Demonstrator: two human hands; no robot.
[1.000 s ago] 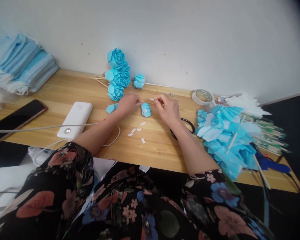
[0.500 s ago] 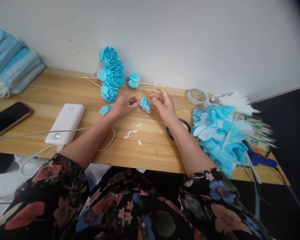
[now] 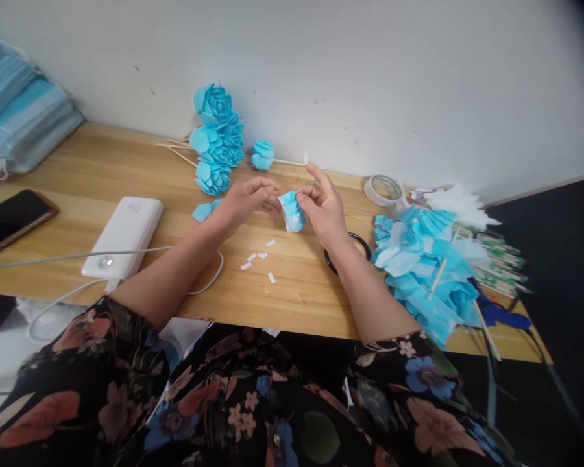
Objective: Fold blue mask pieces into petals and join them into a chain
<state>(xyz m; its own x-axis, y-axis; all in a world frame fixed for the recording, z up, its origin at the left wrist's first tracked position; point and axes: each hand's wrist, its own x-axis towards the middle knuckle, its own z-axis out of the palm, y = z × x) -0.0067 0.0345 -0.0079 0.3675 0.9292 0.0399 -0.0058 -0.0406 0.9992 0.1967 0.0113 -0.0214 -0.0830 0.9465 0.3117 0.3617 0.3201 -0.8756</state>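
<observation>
Blue petal piece (image 3: pixel 292 214) hangs over the counter (image 3: pixel 311 298), pinched in the right hand (image 3: pixel 324 202); the left hand (image 3: pixel 252 200), half-open beside it, looks empty — a careless brush could dislodge the white strip (image 3: pixel 305 157) from the right index fingertip.

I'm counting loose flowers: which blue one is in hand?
The small blue flower pinched in the right hand; the flower cluster and lone flower sit unheld near the wall.

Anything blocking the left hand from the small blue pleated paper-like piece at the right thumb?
Nothing visible: the left hand is right beside the blue pleated piece. Loose white rectangular strips lie nearer the body, outside that gap.
</observation>
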